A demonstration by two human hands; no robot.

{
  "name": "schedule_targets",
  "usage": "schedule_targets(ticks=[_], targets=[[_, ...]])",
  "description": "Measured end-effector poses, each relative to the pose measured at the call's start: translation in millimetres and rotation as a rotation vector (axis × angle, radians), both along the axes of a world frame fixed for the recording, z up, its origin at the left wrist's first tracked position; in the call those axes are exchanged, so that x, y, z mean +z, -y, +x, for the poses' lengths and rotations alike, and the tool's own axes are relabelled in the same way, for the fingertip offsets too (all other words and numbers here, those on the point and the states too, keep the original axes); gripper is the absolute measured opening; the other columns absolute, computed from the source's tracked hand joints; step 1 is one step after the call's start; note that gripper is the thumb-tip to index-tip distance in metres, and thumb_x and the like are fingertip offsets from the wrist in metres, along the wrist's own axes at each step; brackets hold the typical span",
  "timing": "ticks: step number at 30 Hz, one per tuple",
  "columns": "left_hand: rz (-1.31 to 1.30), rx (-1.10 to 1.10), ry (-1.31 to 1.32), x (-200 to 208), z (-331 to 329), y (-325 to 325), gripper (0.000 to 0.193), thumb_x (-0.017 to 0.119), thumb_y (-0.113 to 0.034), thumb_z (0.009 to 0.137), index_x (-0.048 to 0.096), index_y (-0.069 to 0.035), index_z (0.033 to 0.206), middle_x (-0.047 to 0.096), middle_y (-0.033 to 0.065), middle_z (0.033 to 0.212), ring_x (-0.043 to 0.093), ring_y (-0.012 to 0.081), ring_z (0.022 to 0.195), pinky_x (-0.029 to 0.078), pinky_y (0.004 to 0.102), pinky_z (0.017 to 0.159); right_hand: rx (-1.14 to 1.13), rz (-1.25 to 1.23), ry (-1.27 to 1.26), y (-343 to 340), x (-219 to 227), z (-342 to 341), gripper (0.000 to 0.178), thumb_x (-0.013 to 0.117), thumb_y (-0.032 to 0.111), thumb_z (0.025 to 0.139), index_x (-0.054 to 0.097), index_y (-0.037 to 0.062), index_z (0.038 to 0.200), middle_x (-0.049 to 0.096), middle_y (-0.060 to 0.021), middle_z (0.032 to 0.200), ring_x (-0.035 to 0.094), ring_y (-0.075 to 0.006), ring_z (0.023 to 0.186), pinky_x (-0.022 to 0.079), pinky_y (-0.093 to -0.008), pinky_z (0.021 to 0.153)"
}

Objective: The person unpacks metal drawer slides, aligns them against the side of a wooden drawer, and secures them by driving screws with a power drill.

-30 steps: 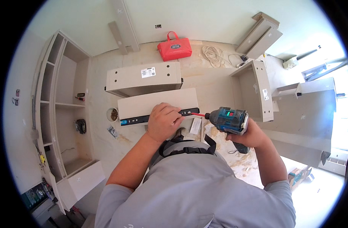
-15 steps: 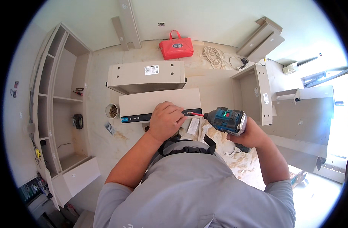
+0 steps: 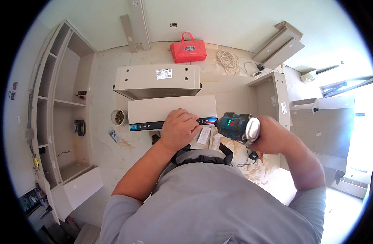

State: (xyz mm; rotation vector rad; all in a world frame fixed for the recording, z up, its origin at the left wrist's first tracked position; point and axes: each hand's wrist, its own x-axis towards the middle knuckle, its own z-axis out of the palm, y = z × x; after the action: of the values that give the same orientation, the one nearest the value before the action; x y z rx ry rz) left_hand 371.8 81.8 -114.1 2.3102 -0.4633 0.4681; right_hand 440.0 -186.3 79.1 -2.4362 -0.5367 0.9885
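Hands [image 3: 180,128] [image 3: 272,134] on blue driver [image 3: 231,126], black rail [image 3: 154,125]

Left hand [image 3: 179,129]: fingers bent, laid over a black rail [image 3: 154,125] along the near side of a beige box [image 3: 170,106]. Right hand [image 3: 272,134]: grips one blue-and-black power driver [image 3: 233,127], red bit pointing at the rail's right end. Beyond: beige drawer box [image 3: 131,83], white-labelled; red bag [image 3: 188,53], handled; pale cable [image 3: 226,61], coiled. Left: shelved cabinet [image 3: 66,79], beige; round tub [image 3: 126,120], small brownish pieces inside.

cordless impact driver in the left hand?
No, the right hand grips the cordless impact driver, while the left hand is on the black drawer slide.
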Motion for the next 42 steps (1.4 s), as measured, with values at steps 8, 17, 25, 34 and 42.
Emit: schedule_targets(ticks=[8, 17, 25, 34, 42], targets=[[-0.035, 0.033, 0.044, -5, -1, 1, 0.014, 0.085, -0.01, 0.07, 0.071, -0.012, 0.074, 0.077, -0.0007, 0.094, 0.068, 0.0223, 0.093, 0.054, 0.0395, 0.085, 0.349, -0.349, 0.082, -68, 34, 30, 0.026, 0.08, 0.025, 0.078, 0.077, 0.0081, 0.097, 0.075, -0.02, 0.087, 0.072, -0.0424, 0.087, 0.059, -0.0498, 0.081], [-0.04, 0.043, 0.034, -3, 0, 0, 0.013, 0.084, -0.011, 0.071, 0.071, -0.011, 0.074, 0.077, -0.0003, 0.092, 0.069, 0.0235, 0.091, 0.055, 0.0401, 0.084, 0.391, -0.303, 0.109, -68, 22, 35, 0.035, 0.084, 0.021, 0.072, 0.079, 0.0093, 0.105, 0.075, -0.0209, 0.087, 0.071, -0.0436, 0.088, 0.059, -0.049, 0.08], [-0.013, -0.039, -0.101, 2, -2, -5, 0.016, 0.087, -0.016, 0.076, 0.073, -0.011, 0.081, 0.078, 0.0016, 0.1, 0.069, 0.0259, 0.096, 0.055, 0.0438, 0.09, 0.009, 0.226, 0.157, 13, 35, 14, 0.037, 0.088, 0.013, 0.072, 0.076, 0.0044, 0.105, 0.076, -0.0168, 0.09, 0.074, -0.0304, 0.082, 0.058, -0.0394, 0.08], [0.026, 0.338, 0.044, 19, -69, -146, 0.017, 0.081, -0.011, 0.086, 0.077, -0.008, 0.102, 0.076, 0.0093, 0.102, 0.072, 0.0322, 0.094, 0.057, 0.0416, 0.087, -0.798, 0.844, -0.246, 94, -108, -115, 0.066, 0.081, -0.008, 0.076, 0.061, -0.0017, 0.139, 0.076, -0.0153, 0.115, 0.075, -0.0255, 0.105, 0.063, -0.0404, 0.085], [0.334, 0.6, -0.83, -154, -64, -315, 0.025, 0.069, -0.024, 0.098, 0.078, -0.007, 0.114, 0.079, 0.0192, 0.109, 0.076, 0.0354, 0.104, 0.061, 0.0471, 0.086, -1.028, 0.861, -0.176, 55, -107, -158, 0.064, 0.077, -0.001, 0.075, 0.061, -0.001, 0.138, 0.075, -0.0182, 0.113, 0.075, -0.0242, 0.088, 0.063, -0.0377, 0.078]])
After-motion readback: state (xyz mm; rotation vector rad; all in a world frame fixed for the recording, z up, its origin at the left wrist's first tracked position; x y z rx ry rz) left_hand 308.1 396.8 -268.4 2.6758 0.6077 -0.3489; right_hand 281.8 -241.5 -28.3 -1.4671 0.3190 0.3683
